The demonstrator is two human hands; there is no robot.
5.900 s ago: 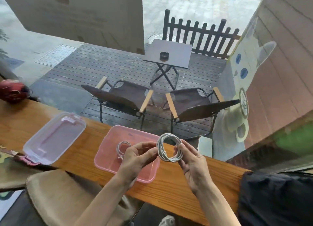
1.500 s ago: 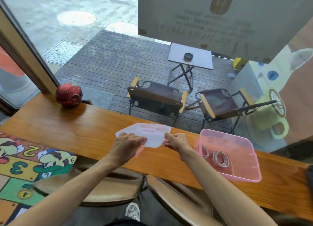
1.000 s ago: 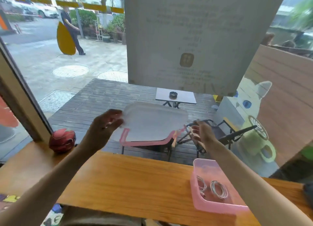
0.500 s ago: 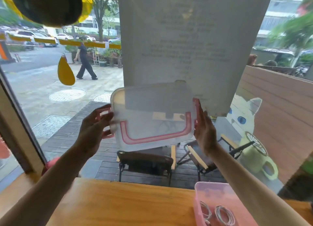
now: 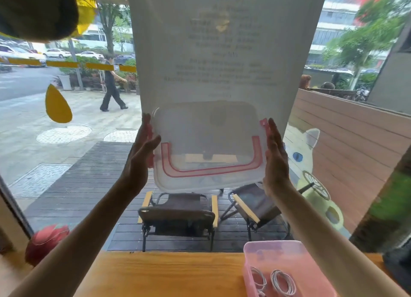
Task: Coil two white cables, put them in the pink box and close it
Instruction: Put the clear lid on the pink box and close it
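Observation:
I hold the translucent lid [image 5: 209,145] with its pink seal upright at face height, in front of the window. My left hand [image 5: 139,158] presses its left edge and my right hand [image 5: 274,161] presses its right edge. The open pink box [image 5: 287,250] stands on the wooden counter [image 5: 160,274] at the lower right, below my right forearm. Two coiled white cables lie side by side in it: one coil [image 5: 283,282] and a second coil [image 5: 259,281] to its left.
A red ball-like object [image 5: 44,241] sits on the counter at the far left. A glass window runs along the counter's far edge, with a large paper sign [image 5: 222,40] on it. Folding chairs [image 5: 178,216] stand outside.
Since 1.5 s ago both hands lifted the lid off the counter to face height and turned it upright. In the last half second it shifted slightly right and my view tilted up.

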